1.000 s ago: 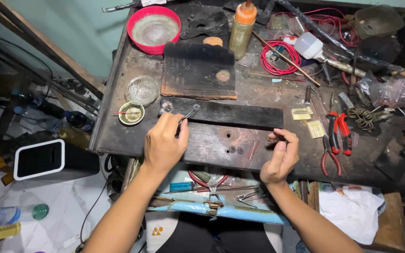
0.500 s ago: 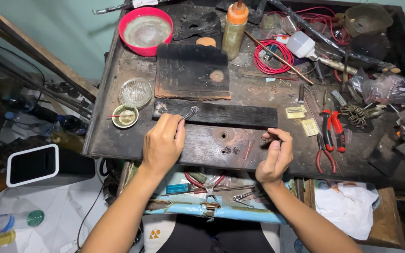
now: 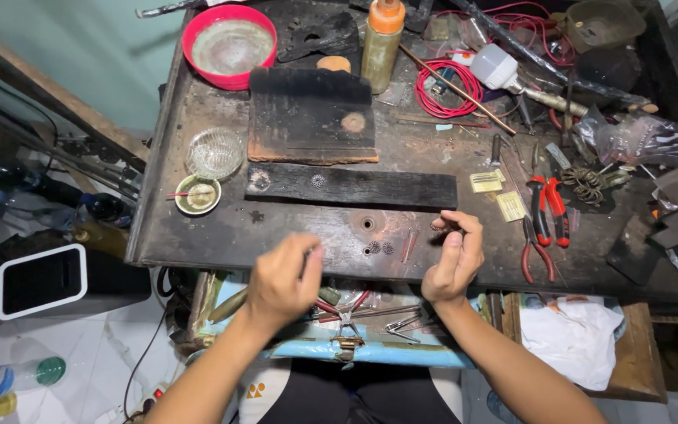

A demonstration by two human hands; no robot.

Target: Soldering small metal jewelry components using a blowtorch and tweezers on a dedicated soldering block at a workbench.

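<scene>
Head-camera footage is taken from above a dark, stained workbench (image 3: 198, 235), at whose near edge both bare hands are seen. The left hand (image 3: 282, 281) is held at the front edge with fingers curled loosely inward; whether anything is gripped in it cannot be told, since the palm is turned away. The right hand (image 3: 453, 257) is raised just over the bench surface, thumb and fingertips pinched together around a small dark metal piece (image 3: 441, 226), which is too small to be identified. Between the two hands, on the bench, a drilled hole (image 3: 367, 224) and two tiny round ornamental pieces (image 3: 380, 248) are seen, with a thin reddish rod (image 3: 406, 246) lying just beside them. Behind these a long black charred strip (image 3: 351, 187) is laid across the bench; farther back a blackened square block (image 3: 311, 115) is placed. To the left a clear glass dish (image 3: 214, 153) and a small round tin (image 3: 198, 194) stand near each other; a red bowl (image 3: 230, 45) is set at the far left corner. To the right of the right hand, red-handled pliers (image 3: 541, 228) are laid; a coil of red wire (image 3: 442, 86) and an orange-capped bottle (image 3: 381, 33) are found at the back.
</scene>
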